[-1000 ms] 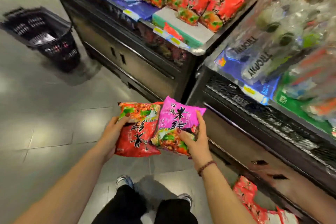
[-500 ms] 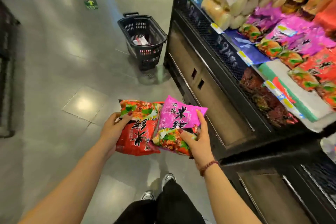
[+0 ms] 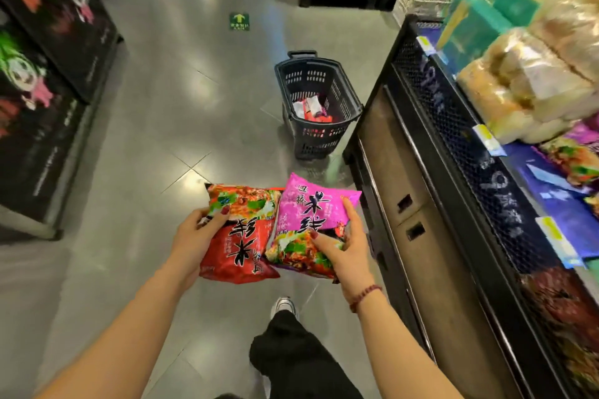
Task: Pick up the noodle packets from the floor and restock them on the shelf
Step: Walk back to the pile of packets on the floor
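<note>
Ahead, basket (image 3: 319,142) beside shelf (image 3: 453,129), left hand (image 3: 194,236) gripping red packet (image 3: 246,256), right hand (image 3: 351,249) gripping pink packet (image 3: 311,204)

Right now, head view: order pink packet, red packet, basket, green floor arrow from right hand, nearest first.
1. pink packet, in the right hand
2. red packet, beside it, left
3. basket, ahead on floor
4. green floor arrow, farthest ahead

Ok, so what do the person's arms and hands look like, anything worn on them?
No sleeves or gloves are in view. The right hand has a bracelet of small dark red beads round its wrist. The left hand shows no band or watch. The nails that show on both hands are painted dark red.
</note>
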Action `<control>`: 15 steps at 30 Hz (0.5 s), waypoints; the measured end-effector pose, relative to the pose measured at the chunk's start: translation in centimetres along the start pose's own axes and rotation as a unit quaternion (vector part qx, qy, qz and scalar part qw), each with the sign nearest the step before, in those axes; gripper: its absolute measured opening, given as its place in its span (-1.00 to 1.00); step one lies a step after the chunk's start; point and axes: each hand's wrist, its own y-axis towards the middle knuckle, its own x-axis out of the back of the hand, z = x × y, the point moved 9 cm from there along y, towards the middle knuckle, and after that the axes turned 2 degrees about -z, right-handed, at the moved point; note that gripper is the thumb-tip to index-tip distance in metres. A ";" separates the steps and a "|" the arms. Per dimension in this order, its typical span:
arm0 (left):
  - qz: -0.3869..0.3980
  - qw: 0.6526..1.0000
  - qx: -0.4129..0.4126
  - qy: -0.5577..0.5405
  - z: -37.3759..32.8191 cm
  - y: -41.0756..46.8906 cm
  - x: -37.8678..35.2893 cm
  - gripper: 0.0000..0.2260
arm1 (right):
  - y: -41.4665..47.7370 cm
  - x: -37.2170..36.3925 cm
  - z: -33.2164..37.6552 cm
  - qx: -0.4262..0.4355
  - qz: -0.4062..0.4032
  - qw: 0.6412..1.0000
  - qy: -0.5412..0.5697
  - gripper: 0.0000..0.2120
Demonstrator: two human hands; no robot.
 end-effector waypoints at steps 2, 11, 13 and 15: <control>0.003 1.000 -0.002 0.007 -2.0 2.4 -1.2 -0.67 | 3.7 -0.5 1.7 0.003 0.016 1.000 0.006 -0.24; 0.006 0.999 0.003 -0.038 -10.5 13.0 -5.2 -0.78 | 17.3 -3.7 7.2 0.017 0.026 0.999 0.023 -0.24; 0.009 1.000 0.003 -0.026 -12.5 15.7 -5.8 -0.74 | 20.5 -4.7 7.8 0.016 0.024 0.999 0.021 -0.24; 0.010 1.000 -0.005 -0.009 -14.7 18.9 -6.4 -0.65 | 23.9 -5.8 8.5 0.022 0.019 0.999 0.019 -0.26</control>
